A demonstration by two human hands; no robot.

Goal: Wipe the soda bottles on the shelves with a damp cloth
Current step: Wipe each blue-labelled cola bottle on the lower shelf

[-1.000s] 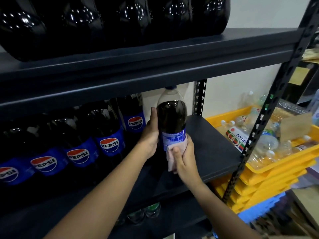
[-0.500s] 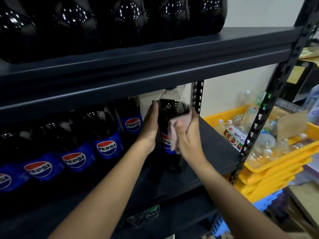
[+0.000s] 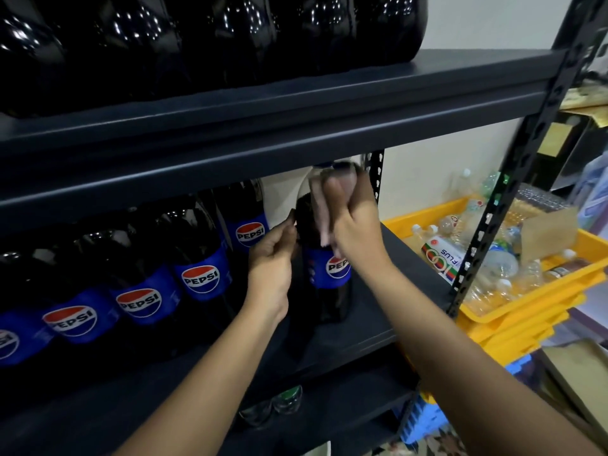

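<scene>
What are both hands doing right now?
Left hand: fingers curled against the Pepsi bottle, steadying it.
Right hand: holding the pink cloth against the bottle's neck.

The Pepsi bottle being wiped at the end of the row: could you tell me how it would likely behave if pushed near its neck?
The Pepsi bottle looks tall, narrow and nearly full, so probably heavy yet tippable. The left hand steadying it suggests as much. A damp cloth may leave it slippery.
</scene>
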